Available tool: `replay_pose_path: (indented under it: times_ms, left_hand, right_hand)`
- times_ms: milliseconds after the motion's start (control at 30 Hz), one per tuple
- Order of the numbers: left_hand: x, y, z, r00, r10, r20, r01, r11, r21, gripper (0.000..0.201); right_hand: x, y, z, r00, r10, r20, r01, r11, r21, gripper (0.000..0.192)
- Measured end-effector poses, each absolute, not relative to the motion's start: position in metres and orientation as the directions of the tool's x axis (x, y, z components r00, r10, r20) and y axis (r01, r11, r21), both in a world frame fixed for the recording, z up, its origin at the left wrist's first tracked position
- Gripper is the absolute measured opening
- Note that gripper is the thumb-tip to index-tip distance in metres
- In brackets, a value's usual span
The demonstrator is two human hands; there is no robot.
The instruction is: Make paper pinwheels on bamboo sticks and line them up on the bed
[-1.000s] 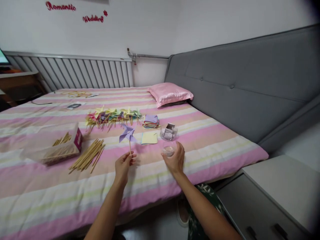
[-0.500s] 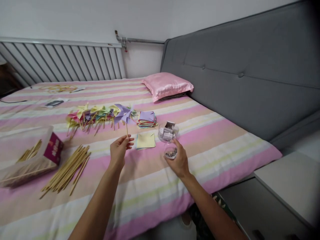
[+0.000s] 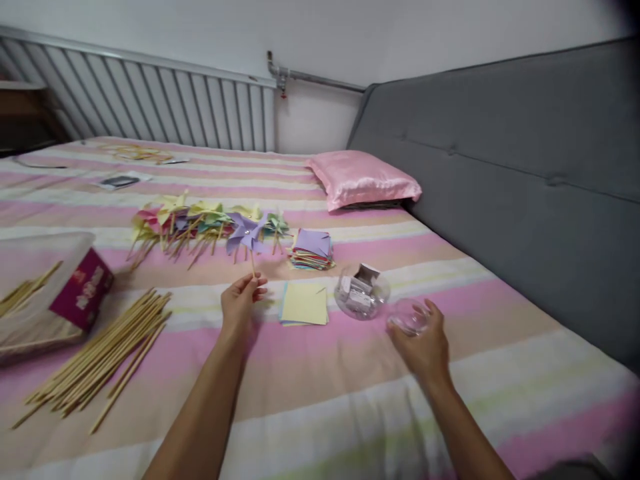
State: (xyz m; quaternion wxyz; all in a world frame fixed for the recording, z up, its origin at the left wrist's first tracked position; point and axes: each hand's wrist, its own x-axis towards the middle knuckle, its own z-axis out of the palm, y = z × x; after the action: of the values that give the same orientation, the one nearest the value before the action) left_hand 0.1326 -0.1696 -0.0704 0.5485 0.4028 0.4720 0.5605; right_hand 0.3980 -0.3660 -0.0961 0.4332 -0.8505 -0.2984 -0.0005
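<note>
My left hand (image 3: 239, 303) is closed around the stick of a purple paper pinwheel (image 3: 247, 233), which stands upright with a small shiny piece at its centre. To the right, my right hand (image 3: 425, 347) grips a small clear round dish (image 3: 411, 316) by its sides, fingers curved about it; its contents are too blurred to make out. Between the hands lie yellow-topped paper squares (image 3: 304, 304) and a clear round container (image 3: 345, 303) with a small opened box (image 3: 364, 279) in it. Behind them sits a taller stack of coloured paper squares (image 3: 313, 244), purple on top.
Several finished pinwheels (image 3: 207, 219) lie in a row behind my left hand. Loose wooden sticks (image 3: 107, 360) and a clear tub with a purple label (image 3: 85, 293) are at left. A pink pillow (image 3: 363, 177) rests near the grey headboard (image 3: 505, 133).
My right hand has moved right with the clear dish, away from the round container. The pinwheel stays in my left hand. The whole view has shifted and come closer.
</note>
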Motion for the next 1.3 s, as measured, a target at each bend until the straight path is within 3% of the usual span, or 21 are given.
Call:
replay_pose_path:
  times_ms: [67,133,233,333,367,467,533,633,800,1067,1300]
  left_hand:
    - [0.126,-0.169,-0.077,-0.053,0.994,-0.093,-0.273,0.075,0.959,0.033]
    - [0.121,-0.168,-0.080,-0.036,0.995,-0.089,-0.296,0.074,0.952,0.033]
    - [0.116,-0.167,-0.079,-0.062,0.991,-0.119,-0.357,0.090,0.930,0.032]
    - [0.113,-0.168,-0.077,-0.076,0.985,-0.153,-0.393,0.112,0.913,0.031]
    - [0.113,-0.169,-0.077,-0.081,0.984,-0.157,-0.400,0.112,0.910,0.030]
    - [0.112,-0.170,-0.075,-0.076,0.982,-0.173,-0.411,0.127,0.903,0.031]
    - [0.111,-0.171,-0.073,-0.068,0.978,-0.195,-0.418,0.149,0.896,0.031]
    - [0.108,-0.172,-0.071,-0.057,0.977,-0.203,-0.411,0.162,0.897,0.029]
    - [0.098,-0.167,-0.073,-0.072,0.982,-0.174,-0.400,0.131,0.907,0.026]
    - [0.087,-0.155,-0.086,-0.061,0.986,-0.153,-0.513,0.101,0.852,0.026]
    - [0.086,-0.152,-0.088,-0.087,0.981,-0.172,-0.545,0.098,0.832,0.026]
  right_hand:
    - [0.400,-0.364,-0.102,0.832,0.529,0.165,0.463,-0.501,-0.731,0.095]
    - [0.394,-0.365,-0.103,0.872,0.470,0.139,0.417,-0.562,-0.714,0.102]
    - [0.372,-0.369,-0.092,0.878,0.328,0.347,0.466,-0.431,-0.773,0.100]
    - [0.340,-0.370,-0.070,0.805,0.238,0.544,0.593,-0.357,-0.722,0.070]
    - [0.328,-0.367,-0.063,0.770,0.302,0.562,0.636,-0.287,-0.717,0.055]
    - [0.290,-0.340,-0.044,0.439,0.770,0.463,0.739,-0.016,-0.673,0.031]
    - [0.265,-0.307,-0.035,0.231,0.882,0.411,0.738,0.117,-0.665,0.026]
    - [0.234,-0.248,-0.031,0.130,0.917,0.378,0.722,0.174,-0.670,0.026]
    - [0.206,-0.176,-0.042,0.197,0.940,0.278,0.776,0.024,-0.630,0.029]
    - [0.189,-0.151,-0.051,0.110,0.971,0.215,0.569,0.116,-0.814,0.030]
    - [0.178,-0.142,-0.047,0.137,0.970,0.201,0.668,0.059,-0.742,0.020]
